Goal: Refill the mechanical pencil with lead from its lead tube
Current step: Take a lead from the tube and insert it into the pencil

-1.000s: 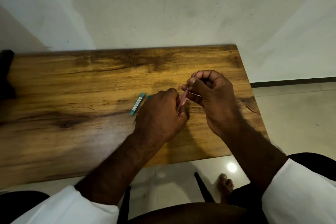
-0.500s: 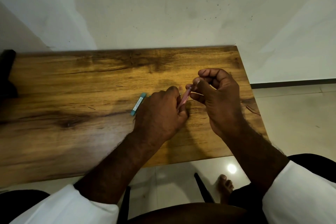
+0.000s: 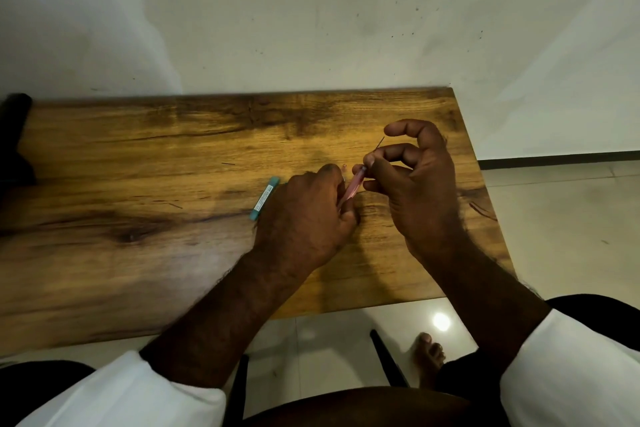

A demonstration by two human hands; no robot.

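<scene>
Pencil (image 3: 352,186) slants over the counter (image 3: 173,166), long axis running near-left to far-right, top end at our right grip (image 3: 419,191). Our left grip (image 3: 304,218) curls round its lower barrel; our right grip pinches 1 thin lead (image 3: 380,143) at that end.

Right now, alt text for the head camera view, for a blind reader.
The left hand grips a pink mechanical pencil over a wooden table while the right hand pinches a thin lead at its upper end. A teal lead tube lies beside the left hand.
</scene>
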